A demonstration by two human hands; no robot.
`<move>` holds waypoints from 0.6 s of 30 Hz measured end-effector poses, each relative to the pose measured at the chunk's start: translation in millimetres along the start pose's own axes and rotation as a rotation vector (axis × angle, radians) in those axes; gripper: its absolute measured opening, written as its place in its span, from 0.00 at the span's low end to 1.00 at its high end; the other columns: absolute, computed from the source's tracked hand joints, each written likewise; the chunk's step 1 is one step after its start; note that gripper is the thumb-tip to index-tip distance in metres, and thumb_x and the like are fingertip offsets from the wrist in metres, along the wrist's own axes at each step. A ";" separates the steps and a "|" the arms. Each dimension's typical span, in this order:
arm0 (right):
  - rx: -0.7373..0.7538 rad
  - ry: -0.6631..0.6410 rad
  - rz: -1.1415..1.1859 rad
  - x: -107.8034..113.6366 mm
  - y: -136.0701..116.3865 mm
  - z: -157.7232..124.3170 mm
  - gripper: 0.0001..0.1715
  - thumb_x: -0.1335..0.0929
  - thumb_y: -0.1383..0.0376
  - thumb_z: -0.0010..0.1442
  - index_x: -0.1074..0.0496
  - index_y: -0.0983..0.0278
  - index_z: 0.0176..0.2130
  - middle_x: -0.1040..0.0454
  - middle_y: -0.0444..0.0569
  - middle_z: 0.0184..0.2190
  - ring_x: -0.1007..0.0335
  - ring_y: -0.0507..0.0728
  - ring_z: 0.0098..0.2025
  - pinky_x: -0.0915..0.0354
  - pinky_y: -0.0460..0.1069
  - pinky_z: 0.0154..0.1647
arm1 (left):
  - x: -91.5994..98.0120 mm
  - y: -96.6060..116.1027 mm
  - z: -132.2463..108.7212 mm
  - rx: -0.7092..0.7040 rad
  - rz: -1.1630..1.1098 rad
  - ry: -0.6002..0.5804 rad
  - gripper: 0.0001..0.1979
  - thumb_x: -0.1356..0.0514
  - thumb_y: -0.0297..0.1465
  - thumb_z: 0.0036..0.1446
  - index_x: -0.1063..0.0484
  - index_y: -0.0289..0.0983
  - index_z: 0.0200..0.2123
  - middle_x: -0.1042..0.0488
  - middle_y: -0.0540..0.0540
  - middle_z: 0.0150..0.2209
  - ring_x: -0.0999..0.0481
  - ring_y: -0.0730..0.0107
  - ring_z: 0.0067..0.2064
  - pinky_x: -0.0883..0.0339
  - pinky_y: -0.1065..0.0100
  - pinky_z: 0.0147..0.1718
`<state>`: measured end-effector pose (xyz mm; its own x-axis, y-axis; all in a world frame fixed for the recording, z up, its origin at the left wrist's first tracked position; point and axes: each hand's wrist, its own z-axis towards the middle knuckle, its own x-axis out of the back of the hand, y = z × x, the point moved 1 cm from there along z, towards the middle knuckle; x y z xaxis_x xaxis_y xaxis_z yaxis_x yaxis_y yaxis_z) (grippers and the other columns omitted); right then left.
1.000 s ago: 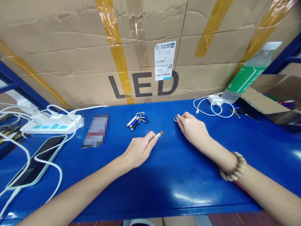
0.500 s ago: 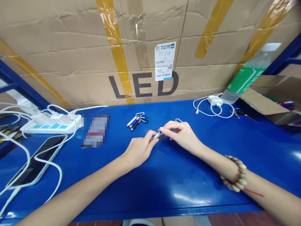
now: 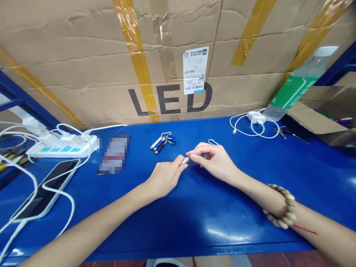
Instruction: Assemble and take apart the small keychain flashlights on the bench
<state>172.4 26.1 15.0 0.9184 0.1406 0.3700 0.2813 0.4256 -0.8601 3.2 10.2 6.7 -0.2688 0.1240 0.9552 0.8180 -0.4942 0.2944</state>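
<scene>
On the blue table (image 3: 194, 215), my left hand (image 3: 164, 177) is closed around a small silver keychain flashlight (image 3: 185, 160), whose tip pokes out between thumb and fingers. My right hand (image 3: 215, 160) pinches the front end of that same flashlight with thumb and forefinger. A small metal clip ring (image 3: 213, 141) lies loose on the table just behind my right hand. A bunch of several small flashlights with clips (image 3: 162, 142), silver and blue, lies further back toward the left.
A big cardboard box marked LED (image 3: 169, 100) stands along the back. At left are a white power strip (image 3: 62, 146), a phone (image 3: 44, 191) on a white cable and a dark blurred card (image 3: 113, 155). At right lie a white charger cable (image 3: 254, 124), a green-labelled bottle (image 3: 294, 89) and an open carton (image 3: 319, 118).
My right hand left the metal ring on the table and moved left to the flashlight tip held by my left hand. It now pinches that tip. The left hand stayed in place.
</scene>
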 end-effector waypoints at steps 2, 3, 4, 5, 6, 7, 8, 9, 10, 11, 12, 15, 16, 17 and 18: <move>0.022 0.008 -0.011 0.1 0.2 0.4 0.08 0.33 0.63 0.53 0.24 0.64 0.30 0.26 0.48 0.29 0.32 0.51 0.28 0.38 0.44 0.22 | 0.2 -0.2 0.2 -0.012 -0.028 -0.004 0.14 0.62 0.36 0.64 0.40 0.40 0.39 0.30 0.53 0.23 0.28 0.67 0.25 0.46 0.72 0.22; 0.029 0.006 -0.022 0.3 0.6 0.8 0.08 0.33 0.63 0.54 0.24 0.64 0.30 0.26 0.48 0.29 0.32 0.51 0.28 0.38 0.44 0.22 | 0.4 -0.1 0.2 -0.010 -0.040 -0.007 0.14 0.62 0.36 0.64 0.40 0.40 0.38 0.30 0.53 0.23 0.28 0.67 0.25 0.46 0.72 0.22; 0.034 0.001 -0.039 0.8 1.3 1.3 0.08 0.33 0.64 0.54 0.24 0.64 0.30 0.26 0.48 0.30 0.32 0.51 0.28 0.38 0.44 0.22 | 0.7 0.2 0.2 0.001 -0.051 -0.007 0.14 0.62 0.36 0.64 0.39 0.40 0.37 0.31 0.53 0.23 0.28 0.68 0.24 0.46 0.72 0.23; 0.038 -0.002 -0.063 1.6 2.3 1.8 0.08 0.33 0.64 0.54 0.24 0.64 0.30 0.26 0.48 0.30 0.32 0.51 0.29 0.38 0.44 0.22 | 1.0 0.6 0.2 0.018 -0.060 -0.003 0.14 0.61 0.36 0.64 0.39 0.40 0.36 0.31 0.53 0.23 0.28 0.68 0.24 0.46 0.72 0.23; 0.043 0.001 -0.099 2.8 3.5 2.3 0.08 0.33 0.64 0.55 0.24 0.64 0.31 0.26 0.48 0.30 0.32 0.51 0.29 0.38 0.44 0.23 | 1.3 1.0 0.2 0.038 -0.068 0.010 0.14 0.61 0.37 0.64 0.39 0.40 0.36 0.31 0.54 0.23 0.28 0.69 0.24 0.46 0.72 0.23; 0.051 0.014 -0.147 4.4 4.9 2.8 0.09 0.34 0.64 0.55 0.24 0.63 0.31 0.26 0.48 0.30 0.32 0.51 0.30 0.38 0.44 0.23 | 1.6 1.5 0.1 0.057 -0.079 0.025 0.13 0.60 0.37 0.63 0.40 0.40 0.36 0.31 0.54 0.23 0.28 0.69 0.25 0.46 0.72 0.23; 0.061 0.031 -0.206 6.4 6.4 3.1 0.09 0.34 0.64 0.56 0.24 0.63 0.32 0.25 0.48 0.31 0.32 0.51 0.30 0.38 0.44 0.24 | 1.8 1.9 0.1 0.073 -0.091 0.042 0.12 0.58 0.38 0.63 0.40 0.41 0.37 0.30 0.54 0.24 0.27 0.68 0.26 0.45 0.72 0.24; 0.073 0.048 -0.271 8.5 7.9 3.3 0.09 0.34 0.63 0.56 0.24 0.62 0.32 0.25 0.47 0.32 0.32 0.51 0.31 0.39 0.44 0.25 | 2.0 2.1 0.1 0.088 -0.106 0.062 0.11 0.57 0.39 0.63 0.40 0.41 0.38 0.30 0.54 0.24 0.27 0.68 0.27 0.44 0.72 0.24; 0.084 0.060 -0.335 10.6 9.3 3.3 0.09 0.34 0.63 0.56 0.24 0.62 0.33 0.25 0.47 0.33 0.32 0.51 0.32 0.39 0.44 0.25 | 2.1 2.2 0.2 0.103 -0.122 0.080 0.10 0.56 0.39 0.63 0.40 0.41 0.40 0.29 0.54 0.25 0.26 0.68 0.28 0.43 0.72 0.25; 0.090 0.067 -0.392 12.6 10.4 3.3 0.09 0.34 0.63 0.57 0.24 0.61 0.34 0.26 0.46 0.33 0.32 0.51 0.32 0.39 0.44 0.25 | 2.2 2.1 0.3 0.121 -0.138 0.097 0.10 0.55 0.39 0.62 0.41 0.42 0.42 0.29 0.54 0.26 0.26 0.68 0.29 0.42 0.72 0.27; 0.092 0.068 -0.436 14.2 11.4 3.2 0.09 0.34 0.62 0.57 0.24 0.60 0.34 0.26 0.46 0.34 0.32 0.51 0.32 0.40 0.44 0.25 | 2.2 1.7 0.6 0.143 -0.152 0.112 0.10 0.55 0.38 0.62 0.41 0.42 0.43 0.28 0.54 0.27 0.26 0.67 0.31 0.41 0.71 0.28; 0.079 0.060 -0.500 16.4 12.9 3.1 0.10 0.35 0.61 0.57 0.24 0.59 0.35 0.26 0.46 0.34 0.32 0.51 0.31 0.40 0.44 0.25 | 2.1 -0.3 2.0 0.190 -0.152 0.159 0.10 0.54 0.36 0.63 0.40 0.42 0.45 0.26 0.50 0.35 0.26 0.65 0.37 0.37 0.69 0.33; 0.074 0.056 -0.510 16.5 13.3 3.1 0.10 0.35 0.61 0.57 0.24 0.59 0.35 0.26 0.46 0.34 0.32 0.51 0.31 0.40 0.44 0.25 | 2.0 -0.8 2.7 0.184 -0.135 0.165 0.10 0.54 0.36 0.63 0.39 0.42 0.45 0.26 0.49 0.37 0.27 0.65 0.40 0.37 0.68 0.35; 0.069 0.049 -0.520 16.2 13.7 3.3 0.10 0.35 0.61 0.57 0.24 0.59 0.34 0.26 0.46 0.34 0.32 0.51 0.31 0.40 0.44 0.25 | 1.8 -1.3 3.2 0.166 -0.112 0.165 0.10 0.54 0.35 0.63 0.37 0.42 0.44 0.27 0.49 0.39 0.28 0.64 0.42 0.36 0.66 0.37; 0.063 0.040 -0.533 16.0 14.4 3.4 0.09 0.35 0.61 0.57 0.24 0.59 0.34 0.26 0.46 0.34 0.32 0.52 0.31 0.40 0.44 0.26 | 1.6 -1.6 3.7 0.142 -0.089 0.158 0.11 0.54 0.35 0.63 0.36 0.42 0.43 0.28 0.49 0.41 0.29 0.64 0.44 0.36 0.66 0.39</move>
<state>190.1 37.6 9.7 0.6633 -0.1430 0.7346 0.6950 0.4815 -0.5339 3.3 14.4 7.9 -0.4105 0.0197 0.9116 0.8477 -0.3600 0.3895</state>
